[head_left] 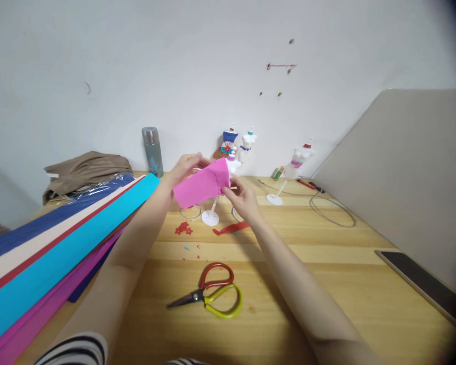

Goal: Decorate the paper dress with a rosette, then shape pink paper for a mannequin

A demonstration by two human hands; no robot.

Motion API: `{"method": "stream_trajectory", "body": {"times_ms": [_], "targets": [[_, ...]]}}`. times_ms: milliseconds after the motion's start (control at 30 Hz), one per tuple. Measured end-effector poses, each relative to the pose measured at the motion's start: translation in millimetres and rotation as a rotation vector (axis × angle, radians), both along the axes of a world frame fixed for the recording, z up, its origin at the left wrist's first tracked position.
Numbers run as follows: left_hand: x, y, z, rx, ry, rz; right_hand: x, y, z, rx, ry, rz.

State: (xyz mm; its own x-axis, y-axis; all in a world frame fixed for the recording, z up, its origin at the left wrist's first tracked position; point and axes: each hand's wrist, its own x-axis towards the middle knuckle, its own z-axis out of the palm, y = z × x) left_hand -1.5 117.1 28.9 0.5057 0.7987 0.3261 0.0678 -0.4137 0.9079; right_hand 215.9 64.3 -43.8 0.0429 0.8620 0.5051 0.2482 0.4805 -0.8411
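A pink paper sheet point(201, 185) lies slanted across the front of a small white dress-form mannequin point(233, 166) with a purple neck band, and hides most of its body. My right hand point(243, 196) pinches the sheet's right edge near the form's chest. Behind the sheet's upper left edge, my left hand point(188, 170) is curled around the paper, with its fingertips partly hidden. The form's round white base point(210, 218) stands on the table below. Red paper flowers point(183, 228) and a red strip point(231, 228) lie near the base.
Scissors point(201, 295) with red and yellow handles lie in front. Coloured paper sheets point(72, 238) reach in from the left. Further back stand a thermos point(152, 151) and several dress forms, one point(297, 161) at right with a cable point(334, 215) beside it. A phone point(421, 284) lies far right.
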Motion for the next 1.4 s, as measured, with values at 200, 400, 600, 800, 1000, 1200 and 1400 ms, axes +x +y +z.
{"method": "stream_trajectory", "body": {"times_ms": [200,400,600,800,1000,1200,1400], "targets": [[-49.1,-7.9,17.8,-0.041,0.124,-0.105,-4.6,-0.6,2.4,0.01,0.031,0.031],[-37.2,-26.6,12.9,0.006,0.267,0.041,-1.9,-0.8,4.7,0.009,0.038,0.081],[-42.0,-17.7,-0.1,-0.062,0.166,0.011,0.5,2.2,2.9,0.011,0.047,0.166],[-34.3,-2.2,-16.5,-0.214,-0.038,-0.095,4.6,6.6,0.4,-0.004,0.032,0.271],[-23.3,10.8,-26.8,-0.241,-0.131,-0.099,9.0,8.2,-2.2,-0.015,0.014,0.29],[-43.3,-1.7,-16.0,-0.158,-0.237,-0.192,8.8,8.3,-3.6,-0.016,0.022,0.256],[-63.6,-8.9,-13.7,-0.119,-0.149,-0.138,6.0,7.1,-3.9,-0.02,0.035,0.248]]}}
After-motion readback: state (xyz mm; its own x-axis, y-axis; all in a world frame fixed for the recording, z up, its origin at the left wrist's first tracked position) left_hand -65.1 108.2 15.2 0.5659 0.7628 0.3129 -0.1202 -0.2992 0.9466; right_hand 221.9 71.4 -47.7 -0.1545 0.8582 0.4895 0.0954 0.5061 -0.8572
